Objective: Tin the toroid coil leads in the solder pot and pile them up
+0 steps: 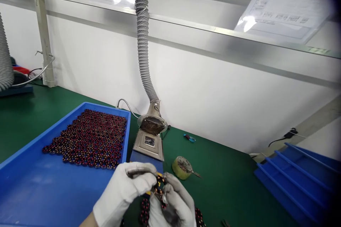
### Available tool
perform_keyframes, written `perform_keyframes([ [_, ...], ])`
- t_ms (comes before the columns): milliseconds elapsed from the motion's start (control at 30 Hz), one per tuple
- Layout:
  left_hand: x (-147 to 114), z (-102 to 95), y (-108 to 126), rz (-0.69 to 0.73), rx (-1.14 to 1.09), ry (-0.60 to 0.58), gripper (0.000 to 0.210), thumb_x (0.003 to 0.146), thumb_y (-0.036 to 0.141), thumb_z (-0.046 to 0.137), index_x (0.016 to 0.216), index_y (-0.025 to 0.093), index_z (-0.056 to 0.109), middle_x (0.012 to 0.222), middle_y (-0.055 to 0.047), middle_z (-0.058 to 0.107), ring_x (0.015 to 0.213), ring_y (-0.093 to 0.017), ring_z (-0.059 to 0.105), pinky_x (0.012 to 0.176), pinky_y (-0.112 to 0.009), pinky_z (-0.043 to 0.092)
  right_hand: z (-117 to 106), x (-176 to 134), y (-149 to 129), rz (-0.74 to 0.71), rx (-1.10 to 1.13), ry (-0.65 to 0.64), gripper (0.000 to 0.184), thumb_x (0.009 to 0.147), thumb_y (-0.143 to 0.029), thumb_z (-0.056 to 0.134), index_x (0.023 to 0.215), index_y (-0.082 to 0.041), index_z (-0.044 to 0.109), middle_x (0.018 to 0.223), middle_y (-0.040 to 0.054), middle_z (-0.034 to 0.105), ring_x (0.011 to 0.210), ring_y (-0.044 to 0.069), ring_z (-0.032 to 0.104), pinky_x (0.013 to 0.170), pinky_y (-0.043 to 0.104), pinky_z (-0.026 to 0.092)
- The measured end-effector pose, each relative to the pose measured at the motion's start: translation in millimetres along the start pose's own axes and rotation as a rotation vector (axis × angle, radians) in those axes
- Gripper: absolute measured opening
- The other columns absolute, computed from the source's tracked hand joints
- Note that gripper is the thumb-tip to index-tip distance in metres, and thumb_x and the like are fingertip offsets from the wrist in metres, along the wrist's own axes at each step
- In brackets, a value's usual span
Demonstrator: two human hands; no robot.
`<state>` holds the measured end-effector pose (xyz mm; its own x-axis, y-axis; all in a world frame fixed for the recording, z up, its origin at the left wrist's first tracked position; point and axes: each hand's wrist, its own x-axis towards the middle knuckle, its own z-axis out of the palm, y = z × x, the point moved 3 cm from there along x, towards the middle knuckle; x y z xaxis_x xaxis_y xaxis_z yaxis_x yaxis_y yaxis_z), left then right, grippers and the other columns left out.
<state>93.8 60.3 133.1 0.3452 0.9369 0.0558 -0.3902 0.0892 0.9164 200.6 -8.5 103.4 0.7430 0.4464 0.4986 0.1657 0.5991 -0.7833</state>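
In the head view, my left hand (126, 188), in a white glove, pinches the left side of a small dark ring coil (160, 183) with copper-coloured and yellow spots. My right hand (177, 202), gloved with greyed fingertips, closes on the ring's other side. The fingers hide part of the ring. Below my hands, more dark and red ring coils (144, 211) lie on the green table, partly covered by the gloves. Just beyond my fingers stands a solder pot (149, 142) with a shiny square well.
A blue tray (50, 191) at left bears many ring coils (93, 138) in rows. A grey hose (142, 35) drops to a hood above the pot. To the right are a yellow round tin (181, 173), blue-handled cutters (189, 137) and stacked blue trays (295, 181).
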Motion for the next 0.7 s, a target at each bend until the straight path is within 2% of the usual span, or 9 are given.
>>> perform_keyframes([
  [100,-3.2,-1.5,-3.7,0.090,-0.028,0.096,0.006,0.057,0.016,0.068,0.062,0.015,0.069,0.066,-0.005,0.070,0.059,-0.016,0.062,0.057,-0.024,0.052,16.2,-8.1,-5.6,-0.238,-0.118,0.080,0.033,0.057,-0.001,0.074,0.075,-0.028,0.066,0.089,0.0003,0.069,0.083,0.020,0.063,0.074,0.034,0.049],
  [233,-9.1,-11.1,4.6,0.221,-0.111,0.162,0.009,0.058,0.013,0.066,0.065,0.018,0.070,0.071,-0.003,0.070,0.070,-0.017,0.064,0.062,-0.023,0.051,25.6,-11.3,-6.6,-0.382,-0.156,0.101,0.026,0.062,-0.007,0.072,0.079,-0.026,0.064,0.089,0.0014,0.067,0.079,0.018,0.062,0.067,0.029,0.050],
  [400,-9.3,-3.9,17.7,-0.011,0.003,0.084,0.023,0.058,0.019,0.071,0.081,0.017,0.070,0.081,-0.005,0.072,0.074,-0.018,0.064,0.067,-0.025,0.052,21.4,-10.1,-6.3,-0.513,-0.267,0.013,0.023,0.067,-0.006,0.068,0.084,-0.021,0.060,0.093,0.0048,0.065,0.082,0.019,0.062,0.068,0.033,0.052],
  [467,-9.0,0.3,18.7,-0.043,0.010,0.083,0.018,0.060,0.020,0.069,0.077,0.016,0.070,0.076,-0.004,0.072,0.071,-0.016,0.064,0.068,-0.023,0.051,20.6,-10.4,-6.0,-0.544,-0.285,-0.043,0.028,0.068,-0.002,0.065,0.088,-0.021,0.060,0.096,0.0049,0.063,0.085,0.019,0.061,0.071,0.034,0.051],
  [567,-6.8,0.3,16.2,-0.017,-0.007,0.103,0.012,0.060,0.016,0.069,0.073,0.015,0.070,0.071,-0.003,0.072,0.067,-0.013,0.063,0.065,-0.019,0.050,21.2,-9.8,-5.7,-0.537,-0.281,-0.130,0.034,0.067,0.002,0.062,0.091,-0.022,0.059,0.097,0.0045,0.061,0.087,0.018,0.060,0.073,0.033,0.051],
  [700,-2.9,-14.9,14.5,0.133,-0.182,0.259,0.015,0.063,0.017,0.071,0.078,0.017,0.070,0.076,-0.001,0.073,0.071,-0.012,0.066,0.069,-0.017,0.052,19.4,-5.9,-4.3,-0.418,-0.255,-0.192,0.030,0.068,-0.002,0.064,0.089,-0.022,0.058,0.096,0.0053,0.061,0.088,0.019,0.061,0.072,0.032,0.051],
])
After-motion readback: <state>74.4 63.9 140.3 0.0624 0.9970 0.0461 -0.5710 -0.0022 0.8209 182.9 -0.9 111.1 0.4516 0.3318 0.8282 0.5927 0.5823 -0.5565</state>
